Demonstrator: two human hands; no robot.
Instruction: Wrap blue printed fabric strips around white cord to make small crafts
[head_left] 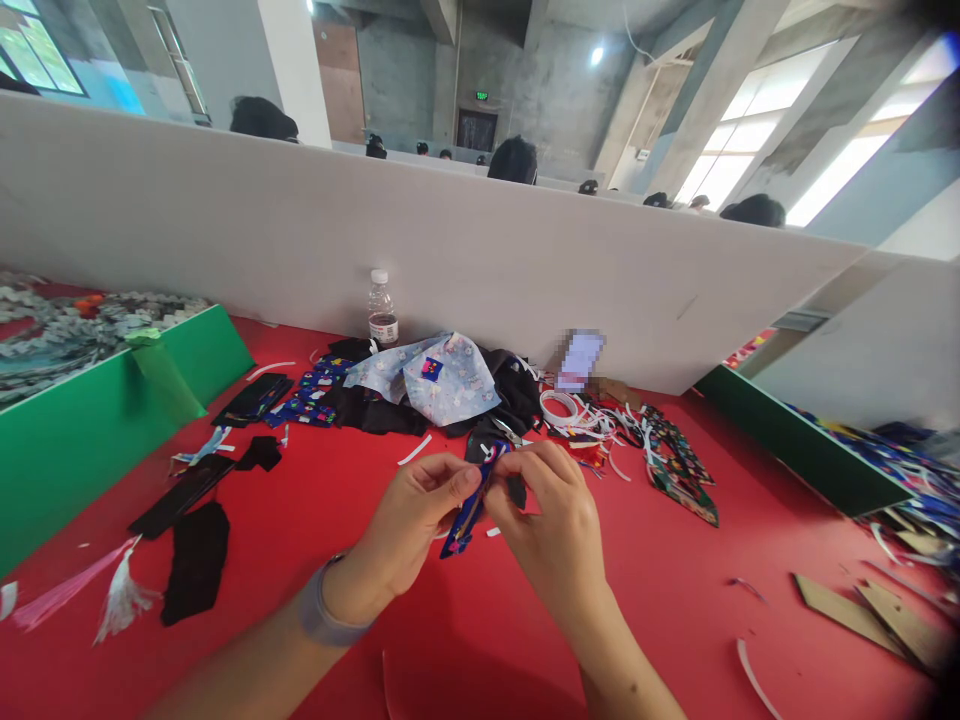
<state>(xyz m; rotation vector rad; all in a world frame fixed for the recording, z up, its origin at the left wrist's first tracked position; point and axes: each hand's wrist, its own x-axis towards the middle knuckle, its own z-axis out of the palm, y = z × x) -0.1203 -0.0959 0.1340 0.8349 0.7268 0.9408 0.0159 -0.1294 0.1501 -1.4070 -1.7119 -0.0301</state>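
Observation:
My left hand (409,525) and my right hand (559,525) meet over the red table (675,600), both pinched on a small folded strip of blue patterned fabric (469,515) that hangs between their fingertips. A grey band sits on my left wrist. Just beyond the hands lies a heap of cloth: a light blue printed piece (435,380) over black fabric (517,395).
A water bottle (382,310) stands at the white partition (480,250). White tape roll (559,407) and paper strips lie right of the heap. Black fabric pieces (196,560) and tassels (120,598) lie left. Green dividers (90,430) flank the table. Cardboard pieces (877,610) lie at right.

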